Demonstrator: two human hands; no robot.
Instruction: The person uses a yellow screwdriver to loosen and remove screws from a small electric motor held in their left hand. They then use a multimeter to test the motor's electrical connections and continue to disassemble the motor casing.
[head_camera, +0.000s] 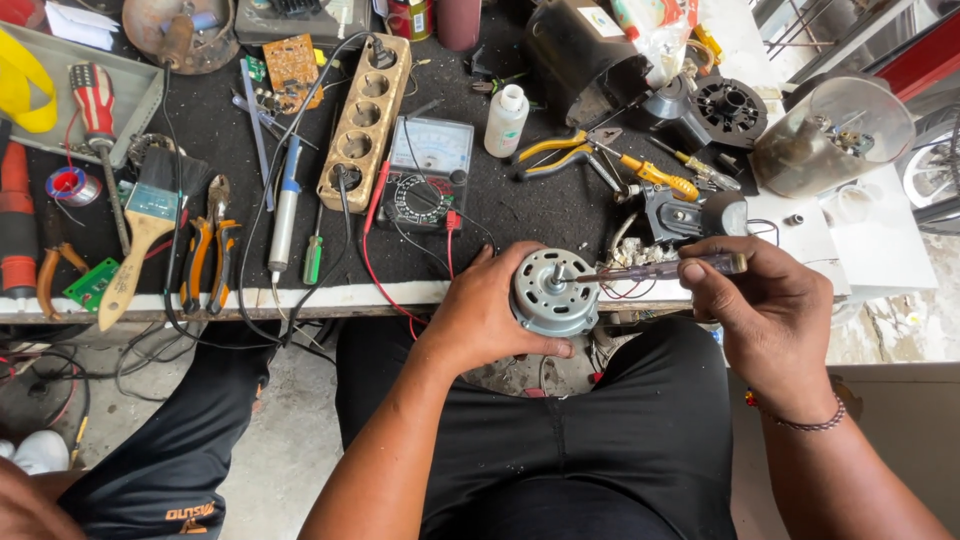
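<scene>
My left hand (480, 315) grips a small round grey electric motor (548, 290) from the left, holding it above my lap at the bench's front edge. My right hand (765, 300) holds a clear-handled tester screwdriver (665, 270) nearly level, with its tip touching the motor's face close to the short central shaft. Thin red wires hang from the motor between my hands.
A black-topped bench (560, 205) carries a multimeter (428, 172) with red and black leads, a beige power strip (365, 118), yellow-handled pliers (560, 152), a white bottle (507, 120), orange pliers (205, 255), a paintbrush (145, 235), a soldering iron (286, 205), a black fan housing (580, 55) and a clear jar (835, 135).
</scene>
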